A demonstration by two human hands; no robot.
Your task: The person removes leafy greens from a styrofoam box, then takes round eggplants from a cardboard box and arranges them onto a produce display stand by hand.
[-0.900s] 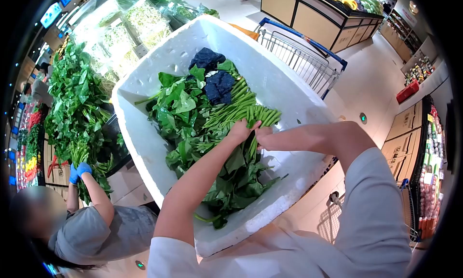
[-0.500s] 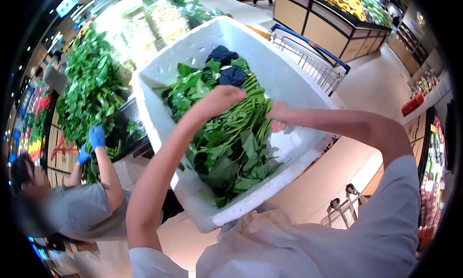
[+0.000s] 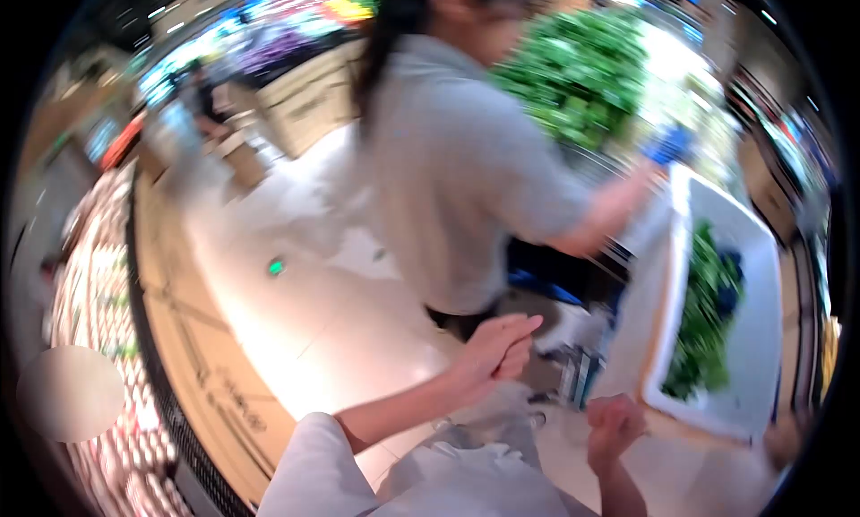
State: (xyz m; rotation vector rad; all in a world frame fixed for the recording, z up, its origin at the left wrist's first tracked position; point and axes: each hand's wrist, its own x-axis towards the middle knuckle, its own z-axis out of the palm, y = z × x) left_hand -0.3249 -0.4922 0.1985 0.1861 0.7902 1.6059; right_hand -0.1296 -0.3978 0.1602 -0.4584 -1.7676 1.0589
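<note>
"How does your left grip (image 3: 495,351) stand?"

"My fingers are folded together with the thumb laid along the top. I hold it out in front of me, over the pale floor (image 3: 336,324)."

"And your right grip (image 3: 616,427)?"

"Curled into a loose fist, lower and nearer to the white foam box (image 3: 757,347). I see a gap between my knuckles and its near corner."

"Where are the leafy greens (image 3: 703,324)?"

"Inside that box, off to my right, heaped along its left wall. A dark blue bundle (image 3: 728,288) lies among them at their right edge; it is too blurred for me to tell what it is."

"Who is beside you?"

"A person in a grey shirt (image 3: 448,159), ahead of me. Their blue glove (image 3: 667,145) is near the far end of my box; whether it touches, I cannot tell. Beyond their arm, more greens (image 3: 582,73) are piled high. Cardboard boxes (image 3: 202,365) line the floor to my left."
</note>
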